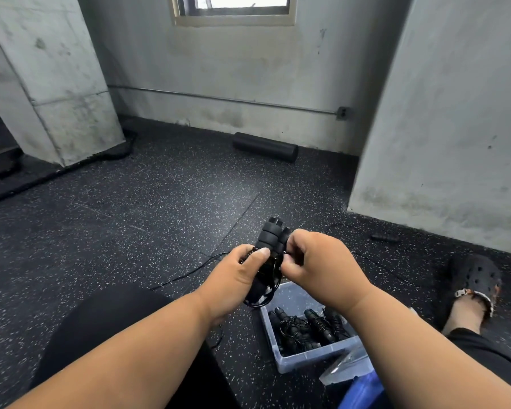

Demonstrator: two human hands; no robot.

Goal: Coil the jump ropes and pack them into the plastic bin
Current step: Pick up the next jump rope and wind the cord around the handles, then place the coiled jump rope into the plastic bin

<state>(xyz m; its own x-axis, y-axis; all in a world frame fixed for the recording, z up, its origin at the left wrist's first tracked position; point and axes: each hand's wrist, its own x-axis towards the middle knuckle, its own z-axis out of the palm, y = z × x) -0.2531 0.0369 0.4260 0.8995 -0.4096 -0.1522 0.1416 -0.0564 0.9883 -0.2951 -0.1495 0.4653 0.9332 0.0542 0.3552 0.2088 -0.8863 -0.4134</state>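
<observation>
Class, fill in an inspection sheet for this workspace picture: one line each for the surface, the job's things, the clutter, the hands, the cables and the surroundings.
Surface: black speckled rubber floor, worn and seamed.
Job's things: jump rope with black handles held above the floor; clear plastic bin already holds several coiled ropes.
Clutter: foam roller by the far wall; small dark object near the right wall, too small to identify; clear lid beside the bin.
Hands: left hand grips the handles; right hand pinches the cord.
Cables: thin rope cord trails over the floor.
Surroundings: concrete walls, pillar, window, wall outlet.
</observation>
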